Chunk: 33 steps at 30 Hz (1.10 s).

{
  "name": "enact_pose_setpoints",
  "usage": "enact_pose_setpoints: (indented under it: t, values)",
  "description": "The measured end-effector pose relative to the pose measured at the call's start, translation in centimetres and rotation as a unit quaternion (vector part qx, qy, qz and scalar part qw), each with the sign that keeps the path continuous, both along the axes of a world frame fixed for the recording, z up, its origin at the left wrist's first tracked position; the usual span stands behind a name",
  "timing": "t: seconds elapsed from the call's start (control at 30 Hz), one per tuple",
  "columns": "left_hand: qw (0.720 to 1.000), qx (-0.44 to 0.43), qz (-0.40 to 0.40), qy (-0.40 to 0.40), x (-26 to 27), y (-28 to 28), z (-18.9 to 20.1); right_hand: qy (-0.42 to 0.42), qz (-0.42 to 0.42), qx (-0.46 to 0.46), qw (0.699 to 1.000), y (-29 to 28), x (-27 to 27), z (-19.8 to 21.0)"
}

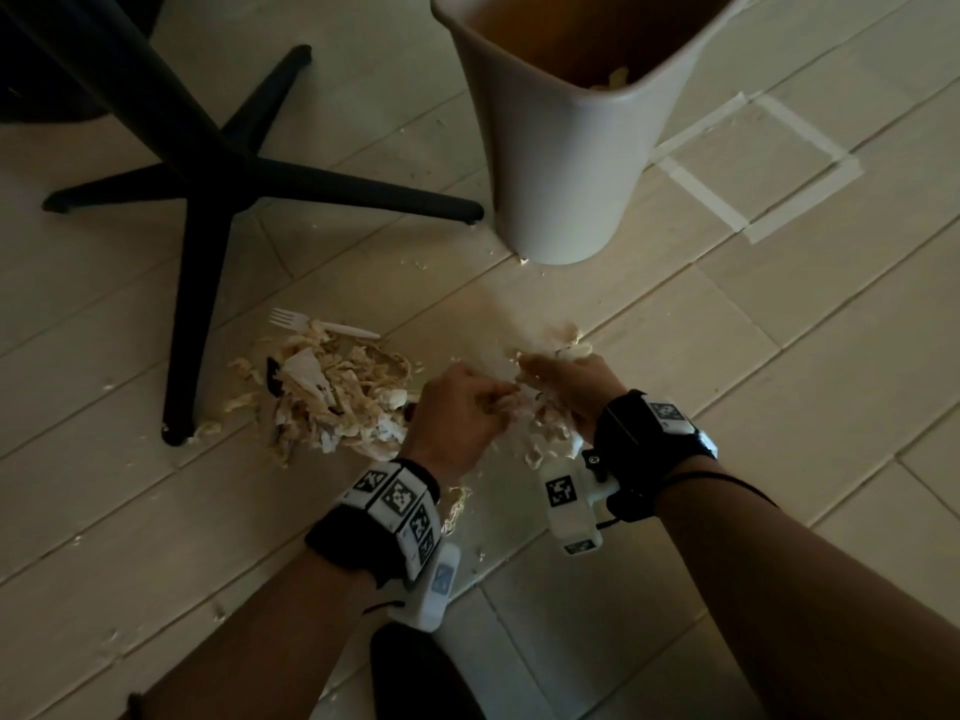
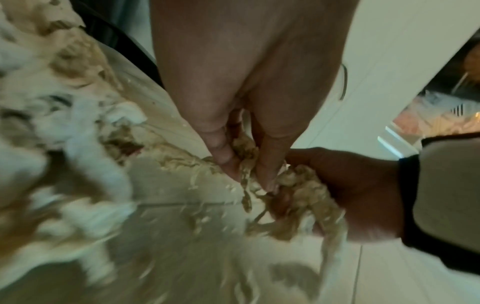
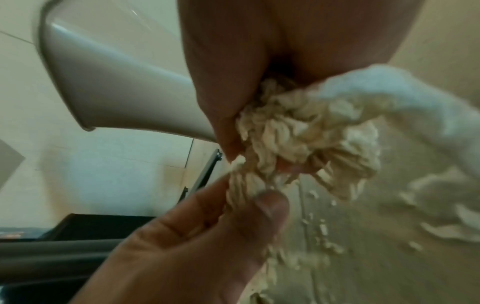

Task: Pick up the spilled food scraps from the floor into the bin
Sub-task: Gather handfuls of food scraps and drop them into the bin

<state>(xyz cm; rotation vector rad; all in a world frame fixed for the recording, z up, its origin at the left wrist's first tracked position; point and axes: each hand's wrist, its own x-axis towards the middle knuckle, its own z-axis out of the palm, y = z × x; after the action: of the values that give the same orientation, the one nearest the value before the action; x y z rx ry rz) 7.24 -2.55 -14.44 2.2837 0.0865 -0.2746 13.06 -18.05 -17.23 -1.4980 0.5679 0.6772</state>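
A heap of pale noodle scraps mixed with crumpled white paper [image 1: 332,392] lies on the light wood floor. A white plastic fork [image 1: 322,324] rests at its far edge. My right hand [image 1: 561,381] grips a clump of noodles [image 3: 298,135] with a white tissue [image 3: 389,98] just above the floor. Against it, my left hand [image 1: 462,407] pinches strands of the same clump [image 2: 246,164]. The grey bin [image 1: 561,148] stands upright beyond the hands, with scraps visible inside it.
A black chair base [image 1: 218,174] with spread legs stands to the left, one leg tip beside the heap. Small crumbs and a wet smear lie around and below my hands. White tape marks [image 1: 753,163] cross the floor right of the bin.
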Motion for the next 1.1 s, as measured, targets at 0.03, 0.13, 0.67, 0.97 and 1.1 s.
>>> enact_pose_setpoints:
  t: [0.03, 0.13, 0.67, 0.97, 1.1]
  values:
    - [1.000, -0.016, 0.013, -0.001, 0.6, -0.2, 0.7, -0.001, 0.004, 0.047, 0.999, 0.4, 0.0, 0.7]
    - [0.996, -0.068, 0.049, 0.008, 2.3, -0.7, 3.1, -0.012, 0.067, 0.147, 0.987, 0.9, 0.3, 2.8]
    - [0.973, -0.203, -0.106, -0.012, 6.4, -1.4, 17.5, -0.235, -0.014, 0.162, 0.958, 0.4, 5.0, 15.0]
    - [0.968, -0.117, -0.108, -0.196, 6.4, -2.0, 19.9, -0.385, -0.016, 0.049, 0.921, -0.8, 7.9, 21.3]
    - [0.966, -0.155, -0.062, -0.195, 6.9, -0.6, 19.9, -0.381, -0.018, 0.028, 0.924, -1.8, 10.2, 23.8]
